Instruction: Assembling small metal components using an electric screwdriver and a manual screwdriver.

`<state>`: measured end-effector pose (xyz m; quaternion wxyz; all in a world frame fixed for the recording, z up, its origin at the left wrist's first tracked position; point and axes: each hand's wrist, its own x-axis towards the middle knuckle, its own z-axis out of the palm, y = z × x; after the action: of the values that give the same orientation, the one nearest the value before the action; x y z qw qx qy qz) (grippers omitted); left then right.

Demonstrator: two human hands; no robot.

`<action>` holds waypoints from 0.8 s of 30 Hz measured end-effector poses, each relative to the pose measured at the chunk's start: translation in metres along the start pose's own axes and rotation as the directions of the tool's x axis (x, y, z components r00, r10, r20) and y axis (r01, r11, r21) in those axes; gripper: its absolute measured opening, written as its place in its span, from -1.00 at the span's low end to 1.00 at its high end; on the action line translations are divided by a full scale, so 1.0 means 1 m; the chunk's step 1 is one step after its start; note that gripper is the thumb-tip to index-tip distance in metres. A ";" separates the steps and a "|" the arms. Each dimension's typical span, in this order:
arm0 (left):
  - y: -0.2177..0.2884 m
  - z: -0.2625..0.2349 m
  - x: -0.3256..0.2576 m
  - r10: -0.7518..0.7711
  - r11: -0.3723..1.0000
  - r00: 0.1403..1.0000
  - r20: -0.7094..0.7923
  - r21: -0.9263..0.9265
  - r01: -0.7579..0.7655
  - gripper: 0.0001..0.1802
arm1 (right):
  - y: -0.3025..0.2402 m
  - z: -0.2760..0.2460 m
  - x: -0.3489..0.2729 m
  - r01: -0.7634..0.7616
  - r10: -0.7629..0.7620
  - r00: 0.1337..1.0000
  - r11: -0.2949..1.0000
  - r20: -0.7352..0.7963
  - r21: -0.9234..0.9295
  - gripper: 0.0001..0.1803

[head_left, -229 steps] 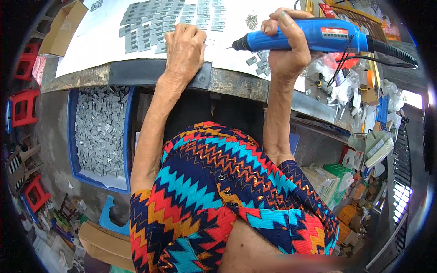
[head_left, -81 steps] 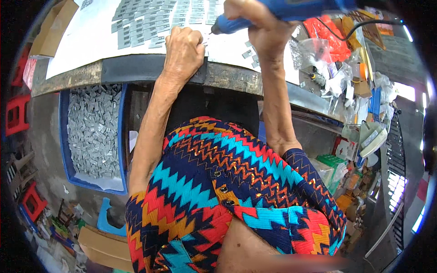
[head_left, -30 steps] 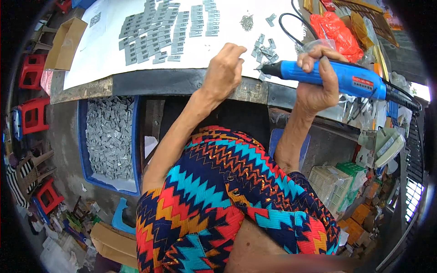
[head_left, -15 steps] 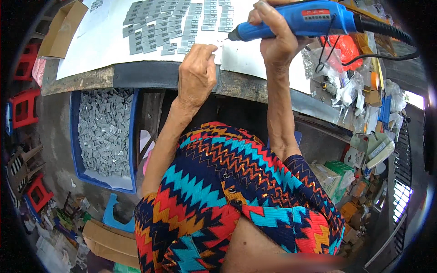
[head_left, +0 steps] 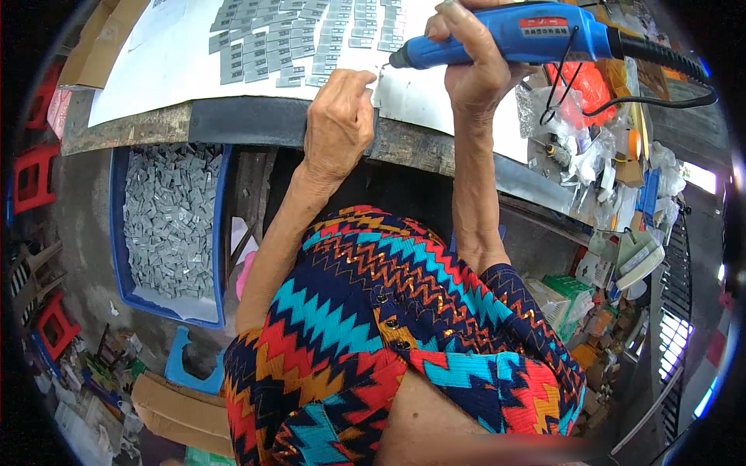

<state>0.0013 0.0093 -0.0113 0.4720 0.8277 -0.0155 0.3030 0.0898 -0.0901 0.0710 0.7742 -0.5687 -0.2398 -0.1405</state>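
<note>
In my right hand [head_left: 480,62] is a blue electric screwdriver [head_left: 536,33], gripped around its body and held nearly level above the white-covered table [head_left: 435,97]. Its dark tapered tip points left, just short of my left fingertips. My left hand [head_left: 339,116] rests at the table's near edge, fingers bent and pressed together; whatever they may pinch is too small or hidden to make out. Beyond it, small grey rectangular pieces [head_left: 268,46] lie in rows on the white surface, several with a dark slot. A black corded cable [head_left: 660,58] runs from the screwdriver's rear.
Below the table at left, a blue bin [head_left: 221,256] is heaped with loose grey pieces [head_left: 171,225]. A cardboard box [head_left: 97,54] stands at the table's left end. Plastic bags [head_left: 587,155] and clutter crowd the right end. Red stools [head_left: 35,179] stand on the floor at far left.
The whole view has shifted slightly, with the bin and table's left end now further left. Both hands keep nearly the same pose, the screwdriver tip still near my left fingertips.
</note>
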 end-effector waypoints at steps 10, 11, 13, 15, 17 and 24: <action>0.001 -0.001 0.001 -0.047 0.999 0.999 0.024 -0.003 0.047 -0.80 | -0.004 -0.001 -0.002 0.006 -0.006 0.999 1.000 -0.033 -0.011 -0.84; 0.000 -0.001 0.001 -0.068 0.998 0.997 0.037 -0.008 0.068 -0.80 | -0.006 -0.001 -0.002 0.001 -0.001 0.999 1.000 -0.042 -0.020 -0.82; 0.000 0.002 0.002 -0.089 0.996 0.995 0.034 0.001 0.089 -0.79 | -0.002 -0.009 -0.002 -0.017 0.019 1.000 0.996 -0.018 0.084 -0.79; 0.004 0.006 0.008 -0.101 0.995 0.994 0.034 0.003 0.101 -0.78 | -0.008 -0.016 0.000 -0.008 -0.004 0.998 0.979 0.057 0.204 -0.73; 0.004 0.009 0.011 -0.066 0.996 0.998 0.017 0.060 0.065 -0.78 | -0.017 -0.015 -0.001 0.005 -0.009 1.000 0.978 0.020 0.207 -0.74; 0.002 0.014 0.015 -0.117 0.993 0.993 -0.016 0.004 0.117 -0.81 | -0.026 -0.018 -0.002 0.058 -0.061 0.998 0.966 0.006 0.254 -0.75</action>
<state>0.0196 0.0006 -0.0077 0.4872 0.8259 0.0375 0.2811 0.0793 -0.1149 0.0867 0.8343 -0.4586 -0.2779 -0.1280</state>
